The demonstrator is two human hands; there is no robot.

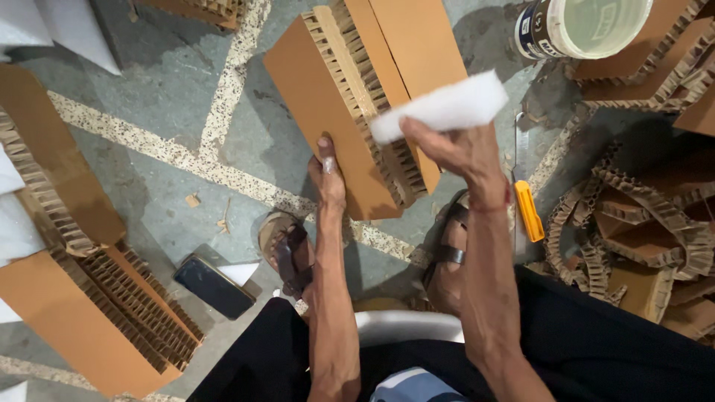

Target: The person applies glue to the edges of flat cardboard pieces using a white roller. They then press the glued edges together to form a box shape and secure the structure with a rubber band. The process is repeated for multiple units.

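I look down between my knees at a long honeycomb cardboard block (328,112) lying on the floor, its open cells facing up. My left hand (326,179) presses on the near end of the block's brown side. My right hand (454,149) is raised over the block and holds a white foam strip (441,106) by its underside. A second brown cardboard panel (417,45) lies against the far side of the block.
A white bucket (581,26) stands at the top right. A yellow-handled utility knife (527,201) lies on the floor by my right foot. Cardboard scraps (633,231) pile at the right, more honeycomb blocks (89,283) at the left, and a dark phone (214,286) nearby.
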